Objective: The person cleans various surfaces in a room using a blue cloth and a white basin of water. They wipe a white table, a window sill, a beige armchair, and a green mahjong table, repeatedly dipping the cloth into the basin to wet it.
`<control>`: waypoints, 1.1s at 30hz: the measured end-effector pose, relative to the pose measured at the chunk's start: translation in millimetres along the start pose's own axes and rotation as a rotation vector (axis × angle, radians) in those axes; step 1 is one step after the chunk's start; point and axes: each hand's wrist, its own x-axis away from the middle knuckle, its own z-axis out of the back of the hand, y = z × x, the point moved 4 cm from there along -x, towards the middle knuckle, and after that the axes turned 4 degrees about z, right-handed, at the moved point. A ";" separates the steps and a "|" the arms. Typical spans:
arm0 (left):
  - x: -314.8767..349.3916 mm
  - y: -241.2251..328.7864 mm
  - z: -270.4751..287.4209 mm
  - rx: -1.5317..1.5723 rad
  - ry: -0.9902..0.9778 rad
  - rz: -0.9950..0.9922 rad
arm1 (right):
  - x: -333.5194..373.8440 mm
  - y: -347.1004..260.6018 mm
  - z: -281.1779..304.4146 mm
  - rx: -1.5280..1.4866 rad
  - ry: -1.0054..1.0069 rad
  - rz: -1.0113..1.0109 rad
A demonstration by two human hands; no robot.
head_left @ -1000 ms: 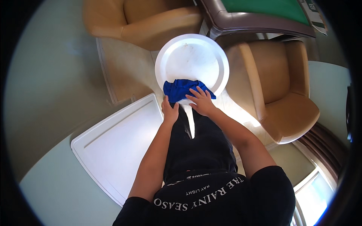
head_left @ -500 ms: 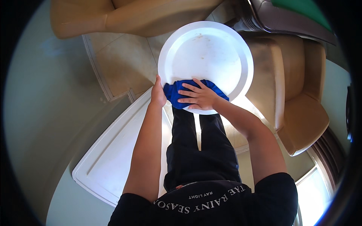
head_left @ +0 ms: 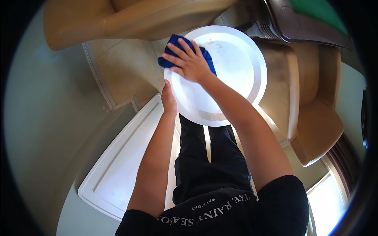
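A large round white tray [head_left: 236, 74] with a raised rim is held out over my legs. Small brownish marks show on its far inner part and near its front rim. My left hand [head_left: 169, 98] grips the tray's left edge, thumb up along the rim and the other fingers hidden. A crumpled blue cloth [head_left: 171, 41] is draped over the far left rim. Pressing on this cloth is my right hand [head_left: 189, 61], its fingers spread across the folds and my forearm crossing above the tray.
Left of my legs, a white panel [head_left: 126, 157] with a raised border leans at a slant. Tan padded chairs [head_left: 315, 78] stand at the right, with another tan seat [head_left: 130, 23] beyond the tray. A dark-edged table with a green top [head_left: 319, 13] is at the far right.
My right hand has carried the blue cloth from the tray's near side up to its far left rim. The tray has shifted slightly nearer; my left hand keeps its grip.
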 end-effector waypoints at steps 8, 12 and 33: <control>6.5 11.5 -6.1 -0.385 0.223 -0.157 | 21.9 100.4 39.4 0.378 -0.058 -0.277; 1.6 7.4 -5.1 -0.383 0.249 -0.195 | 80.3 132.9 63.4 0.383 -0.068 -0.282; 0.5 2.1 -7.8 0.108 0.031 0.022 | 256.3 -96.4 30.9 -0.027 -0.370 -0.516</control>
